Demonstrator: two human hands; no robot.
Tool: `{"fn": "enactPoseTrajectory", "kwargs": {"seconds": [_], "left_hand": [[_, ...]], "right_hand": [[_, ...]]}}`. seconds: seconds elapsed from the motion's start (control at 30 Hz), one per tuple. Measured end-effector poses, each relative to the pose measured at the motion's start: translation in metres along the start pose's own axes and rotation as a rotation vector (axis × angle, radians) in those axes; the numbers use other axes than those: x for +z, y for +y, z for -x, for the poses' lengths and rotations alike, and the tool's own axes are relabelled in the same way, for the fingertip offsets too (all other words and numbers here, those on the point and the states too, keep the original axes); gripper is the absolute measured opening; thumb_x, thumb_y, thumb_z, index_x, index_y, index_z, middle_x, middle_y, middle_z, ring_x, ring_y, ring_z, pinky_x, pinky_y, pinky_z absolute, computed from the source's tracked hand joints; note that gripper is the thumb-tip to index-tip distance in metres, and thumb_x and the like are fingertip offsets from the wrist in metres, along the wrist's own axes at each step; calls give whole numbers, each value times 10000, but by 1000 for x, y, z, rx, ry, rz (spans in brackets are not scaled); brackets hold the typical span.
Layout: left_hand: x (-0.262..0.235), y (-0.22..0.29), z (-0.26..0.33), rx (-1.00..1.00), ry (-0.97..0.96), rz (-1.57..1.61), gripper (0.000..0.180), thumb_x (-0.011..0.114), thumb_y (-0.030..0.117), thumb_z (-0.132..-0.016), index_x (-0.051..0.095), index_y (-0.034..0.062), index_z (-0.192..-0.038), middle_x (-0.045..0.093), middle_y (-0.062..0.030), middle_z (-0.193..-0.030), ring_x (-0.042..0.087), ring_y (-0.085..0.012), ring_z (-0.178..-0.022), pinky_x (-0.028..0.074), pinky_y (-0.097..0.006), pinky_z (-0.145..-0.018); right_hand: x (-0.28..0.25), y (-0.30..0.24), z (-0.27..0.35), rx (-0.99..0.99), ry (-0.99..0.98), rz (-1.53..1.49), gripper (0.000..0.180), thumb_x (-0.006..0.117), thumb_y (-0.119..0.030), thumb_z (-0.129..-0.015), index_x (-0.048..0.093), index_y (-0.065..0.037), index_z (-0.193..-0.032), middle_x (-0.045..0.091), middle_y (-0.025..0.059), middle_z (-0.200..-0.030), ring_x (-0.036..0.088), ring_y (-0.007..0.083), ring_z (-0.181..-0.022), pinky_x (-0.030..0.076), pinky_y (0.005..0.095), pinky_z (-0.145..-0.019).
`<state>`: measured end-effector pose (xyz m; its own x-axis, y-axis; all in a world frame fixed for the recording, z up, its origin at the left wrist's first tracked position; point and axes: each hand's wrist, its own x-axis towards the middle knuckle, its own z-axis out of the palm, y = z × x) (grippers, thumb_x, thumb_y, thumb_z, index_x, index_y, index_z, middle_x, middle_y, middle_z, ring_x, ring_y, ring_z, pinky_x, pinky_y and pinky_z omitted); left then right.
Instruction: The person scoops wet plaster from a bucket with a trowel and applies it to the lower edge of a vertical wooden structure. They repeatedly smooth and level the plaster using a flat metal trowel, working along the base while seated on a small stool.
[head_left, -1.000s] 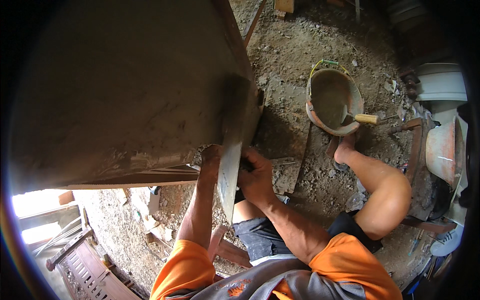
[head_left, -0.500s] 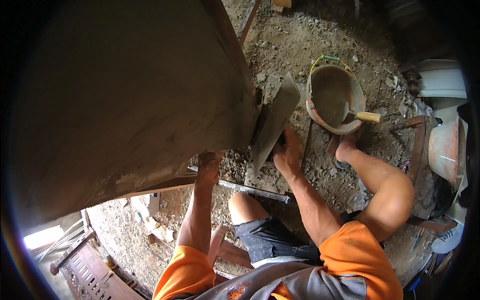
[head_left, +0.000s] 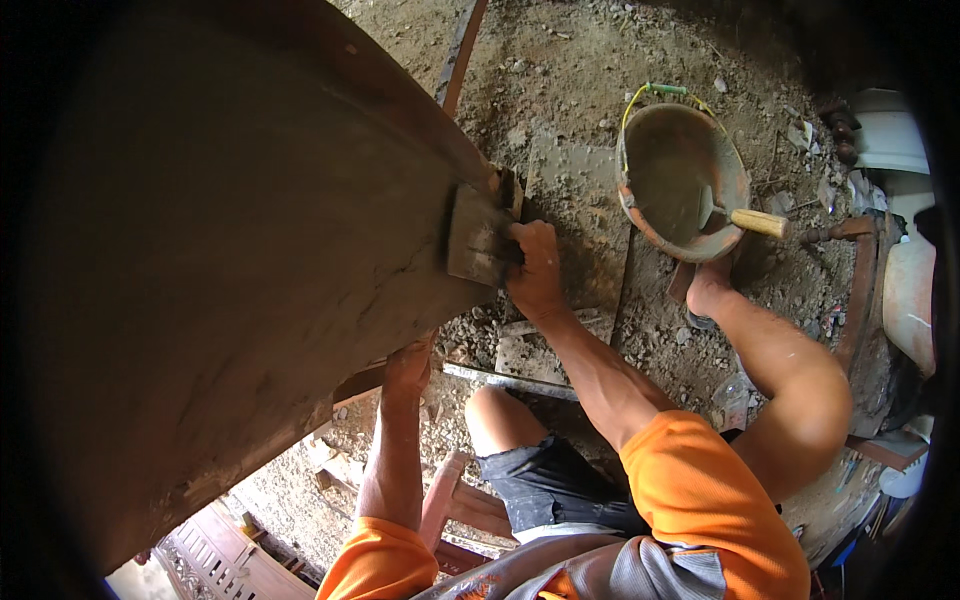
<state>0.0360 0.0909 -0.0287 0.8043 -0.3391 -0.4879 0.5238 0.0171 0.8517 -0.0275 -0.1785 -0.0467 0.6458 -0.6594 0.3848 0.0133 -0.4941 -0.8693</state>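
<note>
A broad grey surface coated with wet-looking mortar (head_left: 240,240) fills the left side. My right hand (head_left: 538,268) is closed round the grip of a plastering float (head_left: 474,240), whose flat plate lies against the mortar near the surface's right edge. The grip is mostly covered by my fingers. My left hand (head_left: 408,366) is at the lower edge of that surface; its fingers are hidden in shadow, so what they hold does not show. Off to the right, a mortar-stained bucket (head_left: 632,205) holds a small trowel (head_left: 758,222) with a wooden handle.
Rubble and small stones cover the ground (head_left: 560,60). A flat board (head_left: 585,185) lies between the coated surface and the bucket. Pale basins (head_left: 890,130) and a wooden frame (head_left: 858,290) stand at the right. A slatted wooden piece (head_left: 215,560) is at lower left.
The float has moved left and turned from a raised, edge-on position to lie flat on the mortar. The view has shifted, so the bucket appears slightly higher and further right.
</note>
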Motion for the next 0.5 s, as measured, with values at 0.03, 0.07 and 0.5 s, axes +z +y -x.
{"fn": "enactPoseTrajectory", "kwargs": {"seconds": [0.03,0.07,0.5], "left_hand": [[-3,-1,-1,-11,4,25,590,829,181,-928,548,222,-1445,568,-5,-1452,518,-234,-1352,376,-578,-1160],[-7,-2,-2,-20,9,57,579,825,187,-932,552,218,-1441,571,-5,-1447,520,-236,-1352,371,-585,-1165],[-82,-51,-26,-77,-35,241,454,645,237,-1034,537,111,-1457,529,-88,-1510,482,-289,-1406,323,-564,-1234]], "right_hand": [[4,2,0,5,1,1,438,581,91,-727,589,-68,-1135,495,162,-972,474,409,-932,415,502,-805],[9,5,-1,18,2,2,435,577,91,-730,587,-70,-1134,485,162,-970,465,409,-923,410,504,-797],[-11,2,22,-122,-279,-34,465,714,11,-684,651,-84,-1135,541,162,-1013,531,414,-982,457,528,-835]]}}
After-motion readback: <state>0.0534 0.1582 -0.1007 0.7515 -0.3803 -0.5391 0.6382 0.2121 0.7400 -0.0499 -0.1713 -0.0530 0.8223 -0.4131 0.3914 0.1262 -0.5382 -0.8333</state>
